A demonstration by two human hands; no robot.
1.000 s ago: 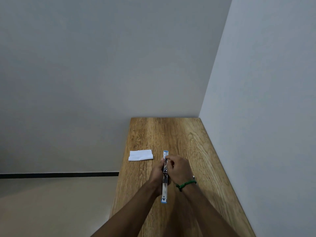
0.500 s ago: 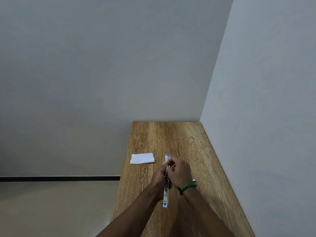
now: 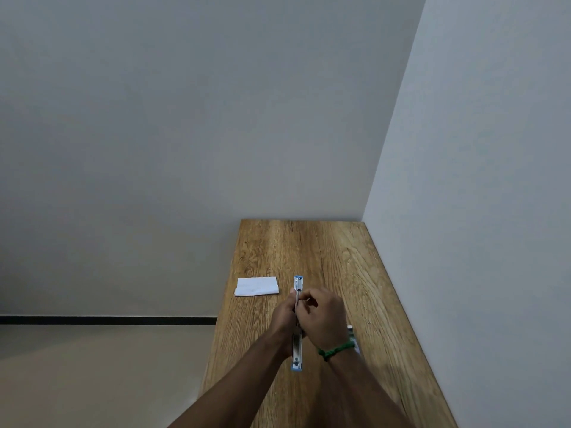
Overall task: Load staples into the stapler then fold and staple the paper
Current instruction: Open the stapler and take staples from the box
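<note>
Wooden bench (image 3: 340, 257) carries a white folded paper (image 3: 256, 286) at left, apart from both hands. Next, the left hand (image 3: 282, 319) grips the opened blue-and-silver stapler (image 3: 297, 350) mid-length; the right hand (image 3: 326, 319) has its fingers (image 3: 306, 299) pinching the stapler's metal rail. Any print is too small to read.

I find no legible text, brand or number. Stapler (image 3: 297, 350): any marking too small to read. Paper (image 3: 256, 286) on desk (image 3: 309, 248): no print I can read. Packet (image 3: 350, 329) mostly hidden.

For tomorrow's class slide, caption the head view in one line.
Left hand and right hand hold an opened stapler over a wooden table, white paper lying apart.
</note>
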